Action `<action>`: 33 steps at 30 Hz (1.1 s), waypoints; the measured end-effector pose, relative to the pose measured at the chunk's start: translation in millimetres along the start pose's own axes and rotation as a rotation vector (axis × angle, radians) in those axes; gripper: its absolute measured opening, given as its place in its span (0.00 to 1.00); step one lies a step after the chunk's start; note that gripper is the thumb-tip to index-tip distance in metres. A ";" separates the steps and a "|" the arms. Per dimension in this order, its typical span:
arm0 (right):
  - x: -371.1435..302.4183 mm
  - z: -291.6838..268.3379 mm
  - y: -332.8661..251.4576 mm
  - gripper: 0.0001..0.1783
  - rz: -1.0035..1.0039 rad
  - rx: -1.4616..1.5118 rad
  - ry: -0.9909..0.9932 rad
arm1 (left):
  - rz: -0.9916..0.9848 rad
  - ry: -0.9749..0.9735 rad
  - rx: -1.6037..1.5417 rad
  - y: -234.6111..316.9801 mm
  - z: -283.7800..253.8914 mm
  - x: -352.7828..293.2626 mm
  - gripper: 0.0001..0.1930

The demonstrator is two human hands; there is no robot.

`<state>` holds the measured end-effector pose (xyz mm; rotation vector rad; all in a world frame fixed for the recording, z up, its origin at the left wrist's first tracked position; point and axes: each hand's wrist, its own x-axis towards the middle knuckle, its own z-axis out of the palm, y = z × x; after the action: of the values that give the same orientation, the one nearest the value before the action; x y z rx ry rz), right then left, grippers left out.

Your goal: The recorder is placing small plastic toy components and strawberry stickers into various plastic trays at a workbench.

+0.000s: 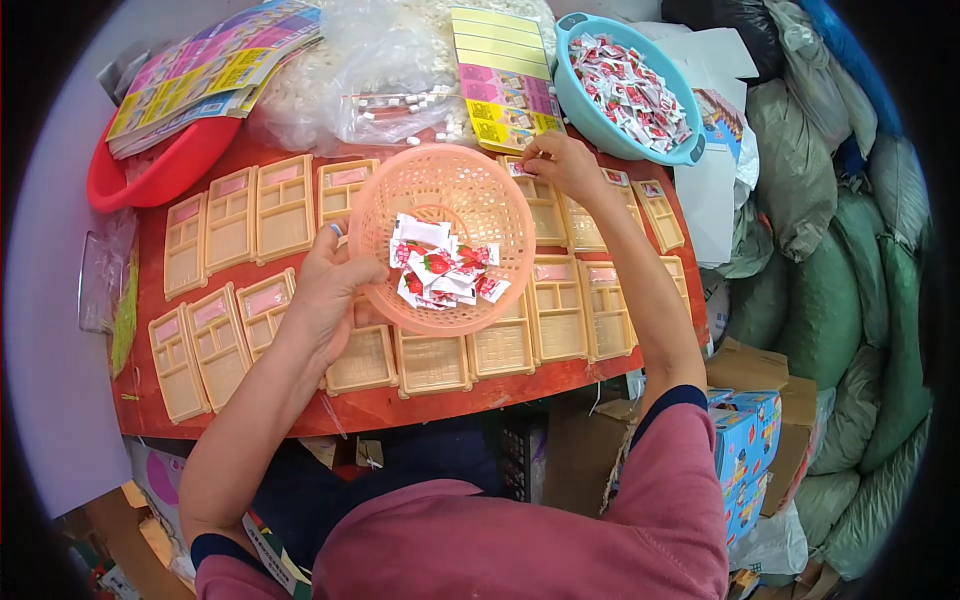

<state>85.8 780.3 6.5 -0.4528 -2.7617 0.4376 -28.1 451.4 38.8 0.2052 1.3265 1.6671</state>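
Observation:
My left hand (325,290) grips the left rim of a round, peach-coloured plastic basket (515,240), holding it above the trays. Inside the basket lies a loose heap of small white packets (440,262) printed with red strawberries. Beyond it, my right hand (565,165) reaches to the back row, its fingertips pinched at a small printed packet (517,168) in the top compartment of a tray (543,215). Two rows of beige compartment trays (560,318) cover the table; several have a pink piece (208,312) in their top compartment. The basket hides some trays.
A light-blue basin (690,150) full of similar packets stands at the back right. At the back left, printed sheets (215,70) rest on a red basin (115,180). A clear bag (380,60) and white pieces lie behind the trays. Sacks (800,260) and blue boxes (745,440) crowd the right.

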 end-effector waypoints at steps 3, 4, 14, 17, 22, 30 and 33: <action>-4.1 -2.6 -4.3 0.08 0.110 0.002 -0.015 | -0.011 0.002 0.001 0.1 3.9 -1.7 0.27; -4.4 -3.1 -7.5 0.08 0.105 0.007 -0.015 | -0.008 0.008 0.002 -0.9 3.1 -2.3 0.27; -18.2 -10.5 -23.2 0.08 0.064 0.119 0.166 | 0.018 -0.042 0.016 -7.8 11.6 -4.9 0.29; -23.4 -29.9 -89.9 0.06 0.170 0.451 0.282 | 0.042 -0.031 0.019 -11.2 4.6 -6.0 0.29; -47.7 -17.2 -149.9 0.11 -0.109 0.215 -0.191 | 0.038 -0.078 0.003 -5.2 21.8 -15.1 0.29; -55.0 -3.5 -170.7 0.17 -0.061 0.112 -0.266 | 0.075 -0.053 0.014 -15.0 -2.2 -24.7 0.28; -52.8 -11.5 -171.4 0.11 -0.197 0.256 -0.213 | 0.054 -0.011 0.028 -10.7 -17.8 -32.4 0.28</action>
<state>93.3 609.7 62.6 -0.0749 -2.8575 0.8172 -16.3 414.8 36.1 0.2685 1.3476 1.6910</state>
